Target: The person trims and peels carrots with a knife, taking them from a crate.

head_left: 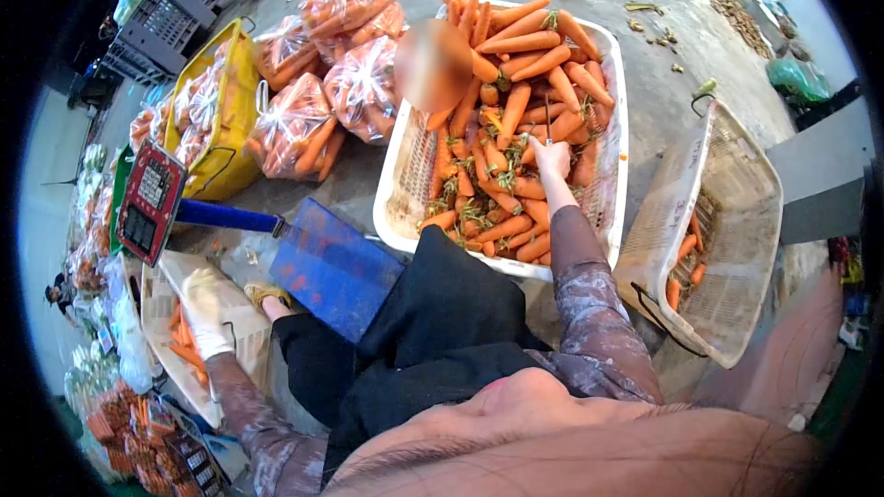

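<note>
A large white basket (391, 212) heaped with orange carrots (525, 41), some with green stem ends, stands in front of me. My right hand (552, 158) reaches over this heap, closed round a knife (549, 120) whose thin dark blade points away from me. To my left, my gloved left hand (204, 308) is over the edge of a smaller pale basket (166, 373), fingers stretched out and nothing visible in them. A few carrots (187, 345) lie inside that basket, partly hidden by the hand.
A scale with a blue platform (336, 267) and red display (147, 198) stands at left. Behind it are clear bags of carrots (295, 124) and a yellow crate (226, 161). A tilted white basket (737, 221) with some carrots is at right. A blurred round patch covers part of the heap.
</note>
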`<state>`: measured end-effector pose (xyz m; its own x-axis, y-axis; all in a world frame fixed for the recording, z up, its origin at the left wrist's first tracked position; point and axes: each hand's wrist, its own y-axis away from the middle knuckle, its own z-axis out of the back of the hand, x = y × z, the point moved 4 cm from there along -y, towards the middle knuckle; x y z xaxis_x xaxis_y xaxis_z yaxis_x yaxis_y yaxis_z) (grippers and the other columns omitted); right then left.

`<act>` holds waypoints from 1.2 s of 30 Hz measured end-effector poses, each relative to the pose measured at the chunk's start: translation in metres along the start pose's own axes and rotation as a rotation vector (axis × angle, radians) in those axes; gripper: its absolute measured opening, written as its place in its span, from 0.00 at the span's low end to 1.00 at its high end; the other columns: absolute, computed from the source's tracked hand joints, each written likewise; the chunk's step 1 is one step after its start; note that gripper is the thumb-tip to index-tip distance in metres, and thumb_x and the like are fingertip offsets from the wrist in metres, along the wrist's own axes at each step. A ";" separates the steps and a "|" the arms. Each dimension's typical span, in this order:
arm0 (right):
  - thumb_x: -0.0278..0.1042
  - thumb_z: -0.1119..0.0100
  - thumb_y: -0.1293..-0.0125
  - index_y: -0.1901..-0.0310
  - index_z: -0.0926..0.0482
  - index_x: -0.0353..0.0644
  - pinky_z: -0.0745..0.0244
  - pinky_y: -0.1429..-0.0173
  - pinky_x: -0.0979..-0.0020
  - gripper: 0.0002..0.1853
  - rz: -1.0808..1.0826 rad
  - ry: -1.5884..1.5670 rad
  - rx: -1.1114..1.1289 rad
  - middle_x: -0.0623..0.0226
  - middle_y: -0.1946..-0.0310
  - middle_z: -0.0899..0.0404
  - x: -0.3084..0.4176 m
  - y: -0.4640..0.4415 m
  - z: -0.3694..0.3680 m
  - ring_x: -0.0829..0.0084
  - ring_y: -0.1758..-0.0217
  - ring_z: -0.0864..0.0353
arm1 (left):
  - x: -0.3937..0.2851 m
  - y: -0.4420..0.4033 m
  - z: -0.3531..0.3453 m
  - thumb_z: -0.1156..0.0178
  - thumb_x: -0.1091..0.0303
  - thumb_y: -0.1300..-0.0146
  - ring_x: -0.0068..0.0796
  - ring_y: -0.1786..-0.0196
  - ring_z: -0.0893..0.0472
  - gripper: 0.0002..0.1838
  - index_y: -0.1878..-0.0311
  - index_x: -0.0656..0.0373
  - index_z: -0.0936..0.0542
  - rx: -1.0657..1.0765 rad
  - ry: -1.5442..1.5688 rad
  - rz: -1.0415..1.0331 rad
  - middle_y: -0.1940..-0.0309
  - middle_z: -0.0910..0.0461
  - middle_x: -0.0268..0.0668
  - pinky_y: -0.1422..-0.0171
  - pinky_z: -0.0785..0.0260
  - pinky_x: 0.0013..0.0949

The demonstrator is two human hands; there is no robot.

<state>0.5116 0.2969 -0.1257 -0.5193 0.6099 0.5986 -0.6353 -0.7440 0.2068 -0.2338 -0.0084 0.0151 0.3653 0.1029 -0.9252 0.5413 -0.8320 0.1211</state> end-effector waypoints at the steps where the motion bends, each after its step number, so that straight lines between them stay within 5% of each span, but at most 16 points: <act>1: 0.59 0.31 0.53 0.61 0.21 0.33 0.26 0.48 0.55 0.32 -0.025 -0.015 -0.030 0.47 0.58 0.19 0.001 -0.001 -0.002 0.52 0.52 0.19 | 0.032 0.000 -0.051 0.53 0.61 0.30 0.33 0.53 0.22 0.19 0.45 0.65 0.27 0.369 0.164 0.188 0.54 0.21 0.45 0.48 0.29 0.28; 2: 0.55 0.32 0.50 0.62 0.22 0.33 0.24 0.56 0.59 0.29 -0.012 0.038 -0.140 0.50 0.63 0.18 0.004 0.002 -0.002 0.56 0.59 0.17 | 0.052 0.019 -0.111 0.51 0.63 0.31 0.28 0.57 0.21 0.17 0.46 0.64 0.26 0.023 -0.167 0.137 0.56 0.21 0.43 0.52 0.29 0.26; 4: 0.49 0.33 0.45 0.62 0.24 0.34 0.25 0.67 0.66 0.23 -0.097 -0.316 0.143 0.57 0.71 0.20 -0.007 -0.018 -0.033 0.65 0.72 0.20 | 0.087 0.029 -0.213 0.43 0.64 0.36 0.27 0.60 0.20 0.18 0.47 0.63 0.26 0.217 -0.339 0.167 0.58 0.20 0.40 0.55 0.28 0.27; 8: 0.41 0.36 0.40 0.60 0.24 0.35 0.38 0.80 0.74 0.17 0.085 -0.982 0.616 0.70 0.80 0.27 0.050 0.073 -0.010 0.79 0.85 0.33 | 0.171 0.030 -0.365 0.45 0.59 0.34 0.33 0.55 0.20 0.20 0.44 0.63 0.28 0.574 0.056 0.384 0.51 0.22 0.44 0.46 0.29 0.35; 10: 0.40 0.36 0.40 0.58 0.24 0.34 0.39 0.80 0.79 0.17 0.425 -0.391 0.785 0.73 0.80 0.26 0.077 0.123 0.018 0.82 0.84 0.33 | 0.237 0.021 -0.409 0.45 0.59 0.34 0.29 0.57 0.21 0.21 0.44 0.62 0.28 0.628 0.189 0.773 0.51 0.23 0.43 0.50 0.28 0.34; 11: 0.40 0.34 0.42 0.56 0.21 0.36 0.35 0.72 0.78 0.18 0.408 -0.449 1.092 0.71 0.73 0.20 0.080 0.137 0.018 0.83 0.77 0.29 | 0.264 0.012 -0.418 0.42 0.61 0.36 0.32 0.58 0.20 0.20 0.46 0.64 0.28 0.604 0.134 0.577 0.55 0.22 0.42 0.53 0.26 0.33; 12: 0.38 0.33 0.43 0.60 0.19 0.36 0.33 0.71 0.78 0.15 0.386 -0.436 1.117 0.72 0.73 0.19 0.086 0.143 0.025 0.83 0.76 0.27 | 0.273 0.010 -0.427 0.39 0.63 0.39 0.31 0.60 0.20 0.19 0.49 0.63 0.27 0.540 0.099 0.547 0.60 0.22 0.40 0.56 0.26 0.32; 15: 0.36 0.33 0.47 0.69 0.16 0.43 0.28 0.72 0.72 0.07 0.647 -0.354 0.633 0.65 0.74 0.16 0.072 0.113 0.018 0.73 0.80 0.21 | 0.264 0.021 -0.449 0.33 0.66 0.47 0.23 0.73 0.23 0.13 0.60 0.57 0.23 0.395 -0.091 0.560 0.75 0.23 0.31 0.66 0.28 0.25; 16: 0.37 0.35 0.49 0.72 0.16 0.46 0.26 0.70 0.66 0.06 0.875 -0.019 0.333 0.60 0.76 0.18 0.088 0.120 0.053 0.64 0.76 0.19 | 0.264 0.024 -0.455 0.34 0.69 0.47 0.21 0.73 0.24 0.13 0.58 0.58 0.23 0.499 -0.088 0.556 0.72 0.23 0.30 0.67 0.30 0.23; 18: 0.38 0.35 0.50 0.76 0.20 0.47 0.26 0.70 0.62 0.06 1.115 0.150 0.073 0.60 0.81 0.22 0.082 0.111 0.050 0.59 0.76 0.20 | 0.260 0.039 -0.467 0.35 0.70 0.47 0.18 0.71 0.25 0.15 0.55 0.59 0.23 0.551 -0.133 0.306 0.69 0.23 0.29 0.66 0.31 0.22; 19: 0.38 0.35 0.50 0.76 0.20 0.47 0.26 0.70 0.62 0.06 1.095 0.152 0.081 0.60 0.81 0.22 0.077 0.109 0.046 0.59 0.76 0.20 | 0.267 0.040 -0.462 0.34 0.73 0.48 0.18 0.63 0.23 0.20 0.49 0.61 0.24 0.644 -0.190 0.333 0.63 0.21 0.31 0.58 0.30 0.24; 22: 0.38 0.35 0.50 0.78 0.23 0.46 0.26 0.71 0.59 0.08 1.141 0.137 0.067 0.61 0.84 0.24 0.079 0.113 0.036 0.59 0.78 0.21 | 0.279 0.046 -0.466 0.34 0.74 0.48 0.20 0.62 0.23 0.20 0.50 0.61 0.24 0.704 -0.239 0.438 0.63 0.21 0.31 0.57 0.29 0.25; 30: 0.41 0.39 0.48 0.76 0.18 0.44 0.23 0.66 0.59 0.10 0.959 0.184 0.272 0.53 0.80 0.21 0.079 0.103 0.028 0.55 0.72 0.19 | 0.279 0.045 -0.470 0.33 0.75 0.53 0.20 0.62 0.22 0.26 0.47 0.65 0.25 0.729 -0.458 0.184 0.61 0.20 0.34 0.54 0.28 0.28; 34: 0.40 0.40 0.47 0.74 0.17 0.41 0.23 0.63 0.58 0.11 0.876 0.401 0.313 0.53 0.78 0.20 0.077 0.085 0.012 0.54 0.71 0.18 | 0.272 0.046 -0.463 0.32 0.73 0.54 0.20 0.62 0.22 0.25 0.49 0.65 0.24 0.760 -0.358 0.284 0.62 0.20 0.34 0.53 0.28 0.27; 36: 0.42 0.43 0.46 0.70 0.17 0.38 0.22 0.57 0.57 0.14 0.669 0.538 0.322 0.49 0.69 0.18 0.056 0.060 0.001 0.53 0.64 0.17 | 0.257 0.052 -0.465 0.31 0.70 0.57 0.23 0.64 0.22 0.26 0.51 0.63 0.24 1.034 -0.227 0.370 0.64 0.21 0.34 0.56 0.27 0.28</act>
<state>0.4452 0.2865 -0.0785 -0.9690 0.0091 0.2469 0.0421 -0.9787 0.2011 0.2405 0.2281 -0.0493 0.1697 -0.2580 -0.9511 -0.5000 -0.8542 0.1425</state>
